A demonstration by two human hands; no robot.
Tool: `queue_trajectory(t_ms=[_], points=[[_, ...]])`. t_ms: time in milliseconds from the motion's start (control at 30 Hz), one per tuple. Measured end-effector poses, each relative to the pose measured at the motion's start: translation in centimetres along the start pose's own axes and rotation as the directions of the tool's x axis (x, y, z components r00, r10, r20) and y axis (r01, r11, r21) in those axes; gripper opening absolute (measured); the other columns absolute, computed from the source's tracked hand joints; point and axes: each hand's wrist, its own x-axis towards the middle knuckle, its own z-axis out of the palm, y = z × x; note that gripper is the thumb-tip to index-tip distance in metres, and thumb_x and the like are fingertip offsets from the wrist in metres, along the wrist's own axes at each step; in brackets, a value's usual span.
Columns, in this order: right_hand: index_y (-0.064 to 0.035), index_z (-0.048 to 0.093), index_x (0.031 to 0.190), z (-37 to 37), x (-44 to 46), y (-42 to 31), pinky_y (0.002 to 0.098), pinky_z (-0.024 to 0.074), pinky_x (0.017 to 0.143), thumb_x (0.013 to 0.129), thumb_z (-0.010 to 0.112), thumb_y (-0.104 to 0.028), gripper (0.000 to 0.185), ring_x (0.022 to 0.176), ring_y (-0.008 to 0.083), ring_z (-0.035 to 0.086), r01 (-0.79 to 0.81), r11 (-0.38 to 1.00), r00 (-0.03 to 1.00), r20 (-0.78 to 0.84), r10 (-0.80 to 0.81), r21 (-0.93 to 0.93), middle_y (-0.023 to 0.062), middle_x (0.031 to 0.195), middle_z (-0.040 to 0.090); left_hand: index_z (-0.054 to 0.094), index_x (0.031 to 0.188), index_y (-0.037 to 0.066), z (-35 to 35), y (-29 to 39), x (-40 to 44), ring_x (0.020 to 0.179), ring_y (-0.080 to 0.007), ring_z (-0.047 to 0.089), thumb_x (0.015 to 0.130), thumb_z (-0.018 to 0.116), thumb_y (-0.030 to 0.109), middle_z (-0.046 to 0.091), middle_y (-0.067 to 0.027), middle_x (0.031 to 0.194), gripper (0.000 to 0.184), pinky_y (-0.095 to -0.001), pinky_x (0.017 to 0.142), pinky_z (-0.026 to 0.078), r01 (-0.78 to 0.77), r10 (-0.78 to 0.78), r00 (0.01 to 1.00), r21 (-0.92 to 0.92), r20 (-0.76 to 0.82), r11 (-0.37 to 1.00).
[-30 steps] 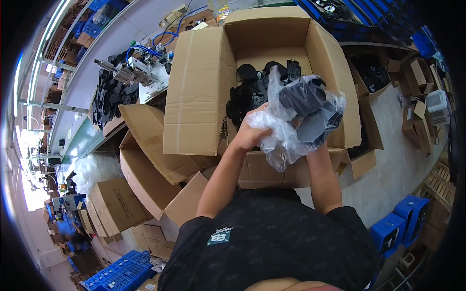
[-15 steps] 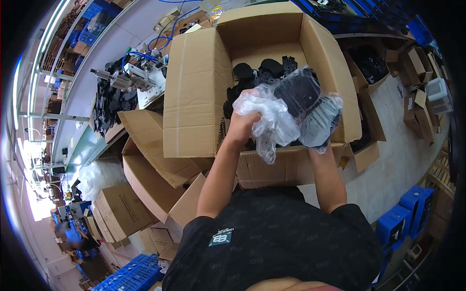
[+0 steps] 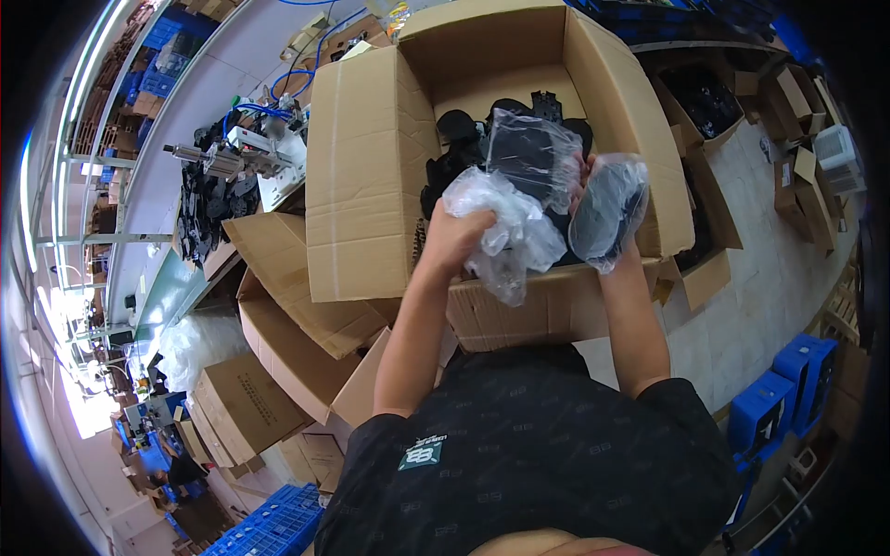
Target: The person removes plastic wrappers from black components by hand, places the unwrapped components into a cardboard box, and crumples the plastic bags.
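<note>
My left hand (image 3: 452, 239) is closed around a crumpled clear plastic bag (image 3: 508, 222) above the near side of the open cardboard box (image 3: 357, 176). My right hand (image 3: 583, 181) is partly hidden behind a rounded dark part in clear plastic wrap (image 3: 607, 213), which it grips. Touching its fingertips is a flat, squarish black part (image 3: 527, 153), also wrapped in clear plastic; how it is held is not plain. Beneath both hands, several loose black parts (image 3: 456, 127) lie inside the box.
Left of the box, a metal fixture (image 3: 227, 159) with blue hoses stands on a bench beside piled black parts (image 3: 209, 208). An open carton (image 3: 287, 347) sits below it. More cartons (image 3: 705, 273) and blue crates (image 3: 769, 408) are on the right.
The wrapped parts have swung apart: the squarish one moved left and the rounded one turned more upright. Fingers of my right hand now show between them. My left hand keeps the crumpled bag.
</note>
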Motion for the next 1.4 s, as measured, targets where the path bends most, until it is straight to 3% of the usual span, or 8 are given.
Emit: queue_trajectory(t_ms=[300, 367, 500, 667, 867, 933, 1067, 1400], points=[[-0.0028, 0.059, 0.108, 1.1, 0.4, -2.2, 0.0284, 0.0497, 0.085, 0.100, 0.047, -0.025, 0.027, 0.093, 0.0167, 0.062, 0.270, 0.931, 0.936, -0.159, -0.314, -0.247, 0.0115, 0.109, 0.065, 0.063, 0.093, 0.001, -2.6, 1.2, -0.4, 0.081, -0.0212, 0.064, 0.067, 0.061, 0.004, 0.067, -0.0084, 0.087, 0.026, -0.0333, 0.077, 0.050, 0.083, -0.086, 0.993, 0.038, 0.079, 0.996], [-0.0009, 0.057, 0.107, 1.4, 0.4, -2.9, 0.0272, 0.0487, 0.083, 0.101, 0.044, -0.022, 0.026, 0.091, 0.0153, 0.061, 0.336, 0.807, 0.916, -0.032, -0.400, -0.485, 0.0112, 0.106, 0.065, 0.062, 0.090, 0.002, -2.2, 1.4, -0.2, 0.075, -0.0305, 0.062, 0.068, 0.063, 0.006, 0.065, -0.0138, 0.081, 0.023, -0.0355, 0.072, 0.049, -0.078, 0.084, 0.996, 0.743, 0.030, 0.665], [-0.0035, 0.058, 0.106, 0.6, 0.9, -2.4, 0.0286, 0.0494, 0.078, 0.100, 0.046, -0.024, 0.024, 0.085, 0.0153, 0.059, 0.269, 0.824, 0.919, -0.124, -0.374, -0.498, 0.0080, 0.098, 0.063, 0.059, 0.087, 0.002, -1.5, 2.8, -1.1, 0.074, -0.0382, 0.059, 0.067, 0.065, 0.009, 0.061, -0.0173, 0.076, 0.022, -0.0376, 0.070, 0.049, -0.184, 0.207, 0.975, 0.817, 0.081, 0.546], [-0.0066, 0.058, 0.102, -3.1, 2.4, 0.6, 0.0316, 0.0498, 0.070, 0.096, 0.052, -0.022, 0.018, 0.080, 0.0183, 0.057, -0.061, 0.718, 0.950, 0.262, -0.173, 0.694, 0.0069, 0.092, 0.056, 0.063, 0.083, 0.003, -2.6, 2.1, -1.7, 0.105, -0.0353, 0.059, 0.064, 0.068, 0.011, 0.060, -0.0188, 0.113, 0.022, -0.0385, 0.087, 0.046, -0.292, 0.234, 0.945, 0.272, 0.228, 0.917], [-0.0105, 0.059, 0.098, -1.2, 2.5, 3.5, 0.0306, 0.0496, 0.070, 0.097, 0.048, -0.026, 0.019, 0.075, 0.0169, 0.058, 0.223, 0.847, 0.975, -0.105, -0.197, 0.483, 0.0033, 0.081, 0.058, 0.062, 0.085, 0.001, 2.9, 1.8, -2.4, 0.117, -0.0403, 0.052, 0.064, 0.071, 0.010, 0.049, -0.0241, 0.133, 0.025, -0.0398, 0.098, 0.041, -0.668, 0.530, 0.734, 0.312, 0.425, 0.676], [-0.0100, 0.060, 0.103, -0.4, 1.7, 4.9, 0.0318, 0.0501, 0.075, 0.099, 0.043, -0.031, 0.027, 0.080, 0.0175, 0.061, 0.426, 0.559, 0.726, -0.100, -0.680, -0.711, 0.0028, 0.087, 0.061, 0.062, 0.086, 0.001, 3.8, 0.5, -2.6, 0.108, -0.0366, 0.058, 0.065, 0.071, 0.010, 0.056, -0.0216, 0.122, 0.024, -0.0383, 0.092, 0.044, -0.661, 0.571, 0.750, 0.341, 0.334, 0.668], [-0.0081, 0.057, 0.114, 2.8, -0.8, 3.3, 0.0358, 0.0456, 0.090, 0.099, 0.037, -0.030, 0.032, 0.102, 0.0189, 0.059, 0.305, 0.909, 0.946, -0.201, -0.254, 0.284, 0.0050, 0.109, 0.062, 0.063, 0.090, 0.000, 2.6, 0.1, -2.5, 0.081, -0.0225, 0.066, 0.070, 0.070, 0.007, 0.067, -0.0109, 0.088, 0.023, -0.0315, 0.075, 0.050, -0.544, 0.585, 0.811, 0.353, -0.012, 0.761], [-0.0072, 0.059, 0.113, 0.2, -1.0, 2.5, 0.0353, 0.0441, 0.095, 0.099, 0.043, -0.022, 0.026, 0.109, 0.0203, 0.058, 0.179, 0.958, 0.984, -0.044, -0.173, 0.224, 0.0059, 0.115, 0.063, 0.054, 0.111, 0.003, 2.0, -1.2, -1.6, 0.091, -0.0129, 0.059, 0.067, 0.063, 0.000, 0.061, -0.0034, 0.098, 0.046, -0.0286, 0.084, 0.047, -0.269, 0.301, 0.946, -0.225, 0.124, 0.937]])
